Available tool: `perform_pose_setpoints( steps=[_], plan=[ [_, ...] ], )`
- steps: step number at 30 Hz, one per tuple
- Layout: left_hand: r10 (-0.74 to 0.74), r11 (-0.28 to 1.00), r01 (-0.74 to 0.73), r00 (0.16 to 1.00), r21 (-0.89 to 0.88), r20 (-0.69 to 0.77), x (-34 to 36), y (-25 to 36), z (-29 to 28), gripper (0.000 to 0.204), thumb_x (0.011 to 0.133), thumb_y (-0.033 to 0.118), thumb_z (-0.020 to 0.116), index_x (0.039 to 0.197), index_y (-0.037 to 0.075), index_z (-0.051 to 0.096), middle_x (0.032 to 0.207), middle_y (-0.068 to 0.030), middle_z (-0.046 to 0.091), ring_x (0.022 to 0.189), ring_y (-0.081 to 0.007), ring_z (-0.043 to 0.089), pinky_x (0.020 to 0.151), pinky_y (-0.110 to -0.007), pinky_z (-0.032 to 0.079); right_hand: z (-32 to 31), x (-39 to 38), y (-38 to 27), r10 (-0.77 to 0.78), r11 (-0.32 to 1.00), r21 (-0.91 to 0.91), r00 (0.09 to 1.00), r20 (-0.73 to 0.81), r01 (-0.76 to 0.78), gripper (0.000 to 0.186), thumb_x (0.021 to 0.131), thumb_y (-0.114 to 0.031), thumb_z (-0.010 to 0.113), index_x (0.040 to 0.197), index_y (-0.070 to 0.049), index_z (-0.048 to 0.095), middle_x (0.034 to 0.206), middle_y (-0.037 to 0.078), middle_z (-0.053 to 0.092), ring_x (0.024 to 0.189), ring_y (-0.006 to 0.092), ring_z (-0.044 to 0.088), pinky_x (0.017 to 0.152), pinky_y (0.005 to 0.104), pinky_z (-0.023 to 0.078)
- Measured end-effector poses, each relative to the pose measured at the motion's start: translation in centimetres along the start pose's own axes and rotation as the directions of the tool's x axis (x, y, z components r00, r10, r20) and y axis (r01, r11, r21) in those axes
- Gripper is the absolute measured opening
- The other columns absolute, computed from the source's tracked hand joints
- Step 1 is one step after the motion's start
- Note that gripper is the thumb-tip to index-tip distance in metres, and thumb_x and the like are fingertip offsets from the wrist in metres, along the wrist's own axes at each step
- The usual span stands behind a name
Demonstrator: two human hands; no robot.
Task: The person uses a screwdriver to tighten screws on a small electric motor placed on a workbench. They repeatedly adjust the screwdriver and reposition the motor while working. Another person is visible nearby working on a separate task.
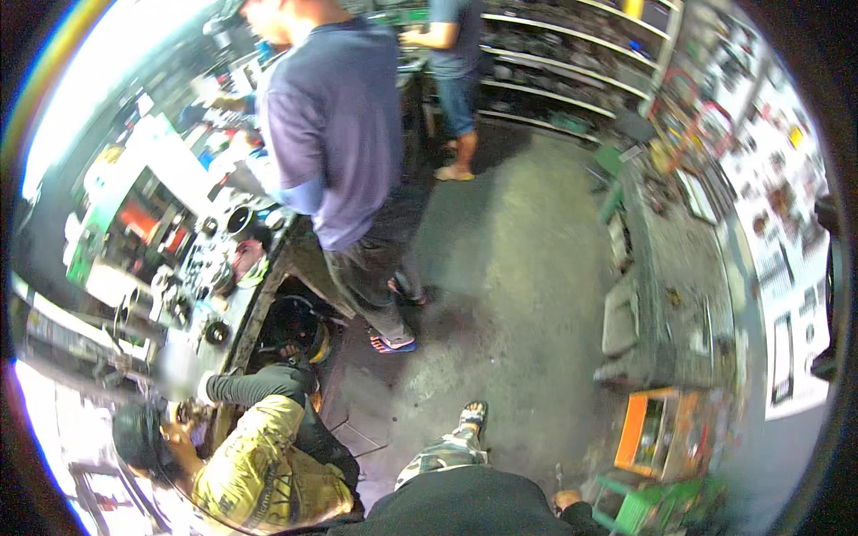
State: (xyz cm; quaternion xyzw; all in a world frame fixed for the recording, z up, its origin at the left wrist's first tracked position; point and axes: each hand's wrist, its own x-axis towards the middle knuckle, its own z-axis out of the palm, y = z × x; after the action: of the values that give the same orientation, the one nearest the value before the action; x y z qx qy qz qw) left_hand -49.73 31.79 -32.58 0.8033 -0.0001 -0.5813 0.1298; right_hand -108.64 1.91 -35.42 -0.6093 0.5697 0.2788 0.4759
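Note:
My right hand is low at my right side, beside a green stool-like frame. Its fingers look curled, and a thin pale shape rises just above them, too small to name. My left hand is not in the picture. Below me show my black shirt, one camouflage trouser leg and a sandalled foot.
A person in a yellow-green top crouches at my left. Another in a purple-grey shirt stands at the cluttered workbench; a third person is near metal shelves. On the right are a worn bench and orange cabinet.

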Motion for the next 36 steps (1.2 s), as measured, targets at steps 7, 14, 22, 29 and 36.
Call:
perform_pose_setpoints(
  steps=[7, 14, 22, 29, 36],
  plan=[
    [0.499, 0.545, -0.447, 0.853, 0.709, 0.154, 5.5, 15.9, 3.4, 0.053, 0.104, 0.05, 0.059, 0.107, 0.003, 0.083, 0.108, -0.0231, 0.081, 0.095, -0.0304, 0.08, 0.085, -0.046, 0.063, -23.1, 9.7, -6.8, 0.022, 0.998, -0.055, 0.978, -0.208, -0.035, 0.019, 0.089, -0.014, 0.074, 0.087, 0.004, 0.081, 0.078, 0.02, 0.075, 0.069, 0.0327, 0.073, 0.064, 0.0484, 0.056],
    [0.258, 0.731, -0.446, 0.881, -0.517, -0.397, 3.4, 36.2, 4.8, 0.045, 0.098, 0.034, 0.074, 0.123, -0.003, 0.075, 0.106, -0.0228, 0.079, 0.089, -0.0297, 0.079, 0.077, -0.041, 0.061, -42.4, 20.9, -24.5, -0.249, 0.757, -0.641, 0.963, -0.107, 0.124, 0.038, 0.085, -0.025, 0.074, 0.113, -0.001, 0.082, 0.107, 0.024, 0.078, 0.101, 0.0402, 0.076, 0.089, 0.0482, 0.059],
    [-0.003, 0.934, -0.198, 0.829, -0.297, -0.56, -0.4, 28.7, 9.9, 0.048, 0.097, 0.036, 0.075, 0.128, 0.0, 0.078, 0.119, -0.0236, 0.081, 0.108, -0.0389, 0.078, 0.099, -0.047, 0.061, -44.6, 13.3, -55.2, -0.541, 0.48, -0.313, 0.557, 0.63, 0.82, 0.051, 0.092, -0.02, 0.082, 0.138, 0.0, 0.072, 0.077, 0.006, 0.069, 0.065, 0.0133, 0.063, 0.059, 0.0341, 0.05],
    [-0.151, 0.958, 0.0, 0.85, -0.287, -0.505, -4.2, 15.5, 19.4, 0.026, 0.102, 0.026, 0.063, 0.114, 0.013, 0.082, 0.095, -0.0165, 0.082, 0.087, -0.0335, 0.081, 0.078, -0.047, 0.064, -32.1, 0.6, -72.7, -0.597, 0.569, 0.284, 0.15, 0.788, 0.772, 0.022, 0.095, -0.004, 0.08, 0.115, -0.005, 0.071, 0.085, -0.002, 0.067, 0.071, 0.0075, 0.063, 0.062, 0.0274, 0.05],
    [-0.549, 0.269, -0.027, 0.817, -0.963, -0.177, -5.7, 9.8, 25.3, 0.022, 0.1, 0.023, 0.074, 0.115, 0.006, 0.076, 0.088, -0.0125, 0.074, 0.077, -0.0294, 0.074, 0.065, -0.046, 0.059, -15.7, -9.4, -90.1, -0.818, 0.321, 0.499, -0.03, 0.574, 0.805, 0.025, 0.1, -0.014, 0.078, 0.122, -0.005, 0.069, 0.083, -0.001, 0.064, 0.063, 0.0084, 0.06, 0.055, 0.0284, 0.049]
  ],
)
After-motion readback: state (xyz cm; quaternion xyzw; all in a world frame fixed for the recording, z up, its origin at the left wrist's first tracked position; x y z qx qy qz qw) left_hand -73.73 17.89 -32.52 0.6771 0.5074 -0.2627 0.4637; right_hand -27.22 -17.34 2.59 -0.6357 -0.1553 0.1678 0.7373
